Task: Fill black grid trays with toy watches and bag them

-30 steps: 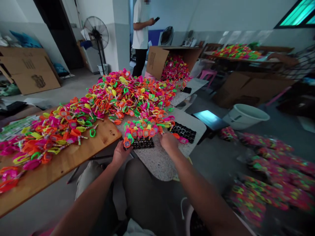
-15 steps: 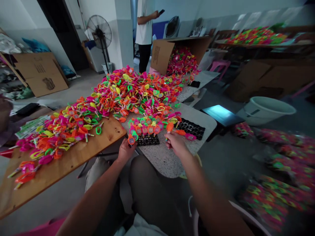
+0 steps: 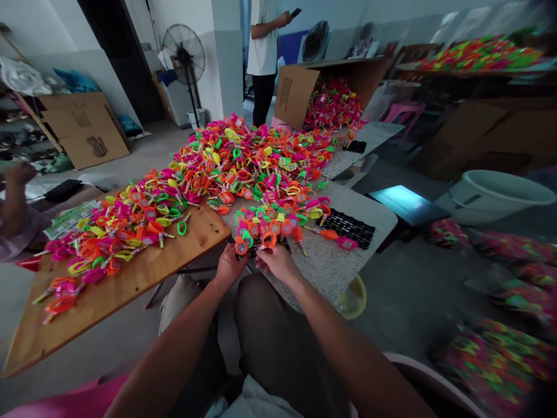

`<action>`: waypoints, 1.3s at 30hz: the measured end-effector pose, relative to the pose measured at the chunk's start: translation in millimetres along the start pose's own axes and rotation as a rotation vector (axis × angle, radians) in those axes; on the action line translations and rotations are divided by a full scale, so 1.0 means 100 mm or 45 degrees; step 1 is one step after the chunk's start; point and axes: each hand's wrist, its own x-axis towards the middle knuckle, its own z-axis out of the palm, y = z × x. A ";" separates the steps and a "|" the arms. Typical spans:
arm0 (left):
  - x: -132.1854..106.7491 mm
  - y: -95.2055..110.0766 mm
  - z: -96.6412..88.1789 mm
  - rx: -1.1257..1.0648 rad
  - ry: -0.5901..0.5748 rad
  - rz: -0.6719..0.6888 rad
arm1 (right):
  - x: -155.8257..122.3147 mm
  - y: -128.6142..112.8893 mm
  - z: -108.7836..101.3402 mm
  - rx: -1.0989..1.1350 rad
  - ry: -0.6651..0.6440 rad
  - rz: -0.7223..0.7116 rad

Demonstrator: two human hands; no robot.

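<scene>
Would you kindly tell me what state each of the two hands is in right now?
Left hand: at a dark-faced watch; whether it grips it cannot be told.
Right hand: closed, holding an orange watch.

Left of centre on my feed, I see a wooden table (image 3: 139, 280) under bright toy watches (image 3: 150, 212); at centre, a speckled tabletop (image 3: 331, 267) (corners rounded) bears more of them and black grid trays (image 3: 351, 226).

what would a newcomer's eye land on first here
Probably the big heap of neon watch-shaped pieces, spread across the wooden table and the speckled one to its right. Behind it, an open cardboard box shows more. Nearer, the right hand holds an orange watch beside the left hand.
</scene>
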 end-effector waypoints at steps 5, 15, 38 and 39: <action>0.01 0.01 -0.02 -0.013 -0.059 -0.035 | 0.03 0.07 0.08 -0.480 0.138 -0.143; -0.05 -0.01 0.02 -0.080 -0.030 -0.061 | -0.02 0.21 0.25 -0.909 0.394 -0.364; -0.02 -0.01 0.02 -0.041 -0.023 -0.127 | -0.26 0.02 -0.88 -1.036 0.838 -0.193; -0.02 -0.01 0.01 -0.015 -0.015 -0.105 | -0.25 0.03 -1.02 -1.096 0.894 -0.105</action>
